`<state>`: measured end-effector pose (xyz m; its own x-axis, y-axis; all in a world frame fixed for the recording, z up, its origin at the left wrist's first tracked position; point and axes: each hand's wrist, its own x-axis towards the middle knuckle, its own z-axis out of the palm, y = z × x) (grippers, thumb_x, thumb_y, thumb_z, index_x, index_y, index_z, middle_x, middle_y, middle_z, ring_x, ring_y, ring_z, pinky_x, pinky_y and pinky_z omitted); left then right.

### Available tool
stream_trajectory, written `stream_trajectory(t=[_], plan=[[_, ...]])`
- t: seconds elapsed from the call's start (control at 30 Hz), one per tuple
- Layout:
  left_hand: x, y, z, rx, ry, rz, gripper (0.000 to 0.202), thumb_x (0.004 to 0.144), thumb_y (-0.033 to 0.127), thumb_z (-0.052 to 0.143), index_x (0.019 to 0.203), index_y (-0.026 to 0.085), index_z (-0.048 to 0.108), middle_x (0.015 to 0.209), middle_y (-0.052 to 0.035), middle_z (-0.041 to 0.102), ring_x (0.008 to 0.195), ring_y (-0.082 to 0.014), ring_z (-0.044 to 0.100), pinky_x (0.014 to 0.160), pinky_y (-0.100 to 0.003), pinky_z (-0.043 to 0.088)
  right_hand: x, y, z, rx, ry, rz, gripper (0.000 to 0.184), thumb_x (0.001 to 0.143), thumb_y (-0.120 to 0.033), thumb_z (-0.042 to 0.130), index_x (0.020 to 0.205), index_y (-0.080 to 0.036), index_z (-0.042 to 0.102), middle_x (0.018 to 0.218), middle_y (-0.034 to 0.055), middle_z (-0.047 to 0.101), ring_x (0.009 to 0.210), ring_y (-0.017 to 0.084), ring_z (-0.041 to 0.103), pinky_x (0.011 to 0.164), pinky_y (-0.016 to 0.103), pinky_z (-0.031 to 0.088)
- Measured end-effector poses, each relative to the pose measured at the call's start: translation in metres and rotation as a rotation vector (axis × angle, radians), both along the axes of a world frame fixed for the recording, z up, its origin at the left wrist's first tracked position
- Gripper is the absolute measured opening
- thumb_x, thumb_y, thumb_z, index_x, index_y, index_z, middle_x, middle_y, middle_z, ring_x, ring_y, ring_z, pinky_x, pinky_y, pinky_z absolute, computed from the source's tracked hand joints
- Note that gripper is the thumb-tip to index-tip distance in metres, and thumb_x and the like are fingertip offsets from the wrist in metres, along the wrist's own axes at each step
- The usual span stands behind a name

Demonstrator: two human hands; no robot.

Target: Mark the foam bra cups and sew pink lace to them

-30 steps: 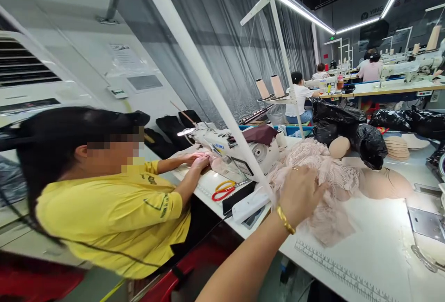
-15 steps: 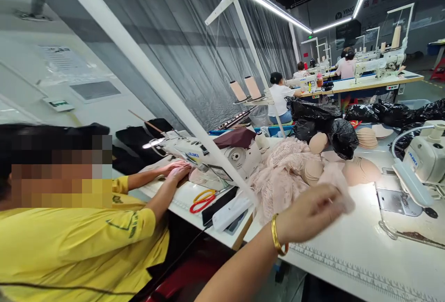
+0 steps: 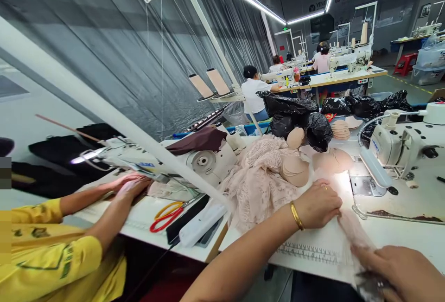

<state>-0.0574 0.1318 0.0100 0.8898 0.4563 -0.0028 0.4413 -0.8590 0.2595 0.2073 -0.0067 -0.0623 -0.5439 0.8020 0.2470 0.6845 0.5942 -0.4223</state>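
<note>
My left hand (image 3: 320, 204), with a gold bangle at the wrist, is closed on a piece of sheer pale-pink fabric (image 3: 351, 225) above the table's front edge. That fabric stretches down to my right hand (image 3: 406, 265), whose fingers are closed round its lower end. Below the right fingers is a dark, shiny thing (image 3: 375, 287), too blurred to name. Beside my left hand lies a heap of pale-pink lace (image 3: 257, 183). Beige rounded pads (image 3: 295, 170) rest on the lace, and more pads (image 3: 333, 159) lie behind my left hand.
A sewing machine (image 3: 392, 142) stands to the right, its lamp lit. On the left, a co-worker in a yellow shirt (image 3: 52, 246) has both hands at another machine (image 3: 139, 158). Red-and-yellow-handled scissors (image 3: 167, 216) lie there. Black plastic bags (image 3: 316, 130) sit at the back. A ruler tape (image 3: 309, 252) edges the table.
The view has turned right, bringing my right hand into sight at the fabric's lower end. My left hand has drawn the sheer fabric away from the heap toward the front.
</note>
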Motion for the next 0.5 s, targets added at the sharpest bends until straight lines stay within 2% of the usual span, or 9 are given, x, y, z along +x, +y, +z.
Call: stream_trajectory(t=[0.07,0.13,0.17,0.2,0.27,0.33,0.4,0.5], plan=[[-0.005,-0.006,0.005,-0.199,-0.122,0.147,0.014,0.101,0.03,0.064,0.091,0.02,0.065,0.083,-0.0034,0.075,0.084,-0.0211,0.071,0.096,-0.039,0.05,0.014,0.015,0.006,0.08,-0.048,-0.207,0.035,0.096,-0.041,0.069,0.13,-0.035,0.077,0.105,0.0051,0.087,0.079,0.032,0.084,0.06,0.036,0.066],[-0.012,-0.015,0.013,-0.531,-0.318,0.275,0.015,0.102,0.035,0.062,0.108,0.021,0.064,0.079,-0.0004,0.073,0.069,-0.0156,0.061,0.075,-0.029,0.047,0.03,0.024,0.013,0.172,-0.019,-0.351,0.045,0.097,-0.057,0.068,0.135,-0.033,0.073,0.118,0.0084,0.085,0.09,0.037,0.084,0.063,0.042,0.069],[-0.014,-0.02,0.015,-0.702,-0.408,0.308,0.023,0.101,0.037,0.062,0.117,0.021,0.062,0.081,-0.0003,0.074,0.065,-0.0138,0.057,0.069,-0.026,0.043,0.034,0.025,0.017,0.173,0.006,-0.355,0.046,0.1,-0.058,0.064,0.14,-0.035,0.07,0.126,0.0071,0.082,0.098,0.036,0.084,0.069,0.043,0.07],[-0.016,-0.025,0.016,-0.849,-0.479,0.317,0.032,0.1,0.04,0.064,0.125,0.021,0.059,0.084,-0.0014,0.076,0.065,-0.0129,0.055,0.067,-0.025,0.042,0.035,0.025,0.022,0.176,0.043,-0.351,0.044,0.103,-0.057,0.061,0.141,-0.036,0.067,0.13,0.0063,0.081,0.104,0.035,0.083,0.073,0.042,0.07],[-0.015,-0.032,0.015,-1.034,-0.576,0.305,0.05,0.096,0.045,0.072,0.137,0.021,0.056,0.095,-0.0062,0.08,0.074,-0.014,0.06,0.073,-0.026,0.043,0.023,0.02,0.032,0.193,0.112,-0.315,0.035,0.107,-0.05,0.056,0.137,-0.035,0.066,0.127,0.0059,0.081,0.104,0.031,0.082,0.076,0.037,0.069],[-0.011,-0.036,0.009,-1.112,-0.632,0.302,0.067,0.09,0.048,0.081,0.146,0.022,0.053,0.104,-0.0088,0.08,0.088,-0.0172,0.067,0.08,-0.028,0.045,0.003,0.016,0.038,0.27,0.137,-0.276,0.029,0.108,-0.046,0.055,0.13,-0.031,0.067,0.113,0.0065,0.083,0.09,0.028,0.083,0.07,0.034,0.067],[-0.007,-0.038,0.003,-1.161,-0.669,0.313,0.081,0.085,0.049,0.087,0.153,0.024,0.05,0.108,-0.0087,0.079,0.095,-0.0192,0.07,0.081,-0.028,0.046,-0.016,0.013,0.04,0.376,0.102,-0.232,0.026,0.109,-0.04,0.055,0.13,-0.028,0.065,0.102,0.006,0.082,0.081,0.025,0.081,0.068,0.035,0.064],[-0.003,-0.038,-0.001,-1.241,-0.7,0.313,0.09,0.083,0.05,0.09,0.158,0.027,0.046,0.117,-0.0111,0.079,0.099,-0.0209,0.072,0.079,-0.027,0.046,-0.031,0.012,0.038,0.546,0.006,-0.191,0.029,0.109,-0.023,0.054,0.137,-0.021,0.061,0.096,0.0072,0.08,0.08,0.026,0.078,0.069,0.037,0.06]])
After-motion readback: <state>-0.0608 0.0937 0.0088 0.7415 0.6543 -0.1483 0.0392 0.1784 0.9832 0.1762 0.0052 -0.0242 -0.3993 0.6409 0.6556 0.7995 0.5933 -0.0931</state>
